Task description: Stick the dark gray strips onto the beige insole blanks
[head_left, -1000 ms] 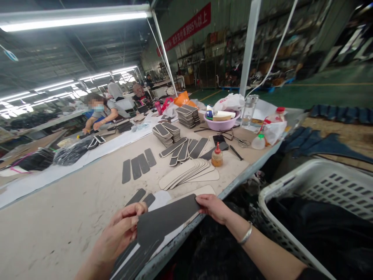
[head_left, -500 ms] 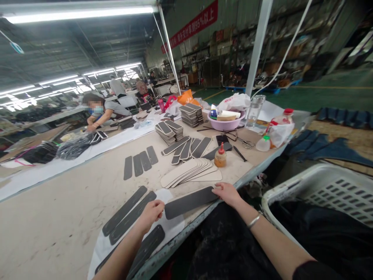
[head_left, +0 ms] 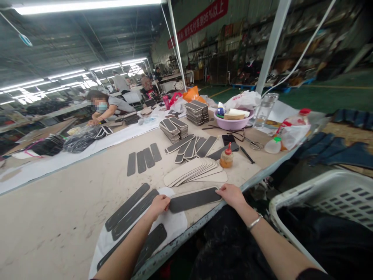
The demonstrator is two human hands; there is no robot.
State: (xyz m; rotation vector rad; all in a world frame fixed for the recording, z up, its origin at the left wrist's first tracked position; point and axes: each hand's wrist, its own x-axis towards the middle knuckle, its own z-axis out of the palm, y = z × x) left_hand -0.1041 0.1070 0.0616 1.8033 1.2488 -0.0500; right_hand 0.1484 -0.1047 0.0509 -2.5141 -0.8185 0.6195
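Dark strip has come down flat; right hand pinches one end, left hand curls at the other, fingers' hold unclear.

Down goes the dark strip, raised a second ago, now flat at lower centre! The left hand slips further right.

It's a workshop — worktable, strip lights, banner.
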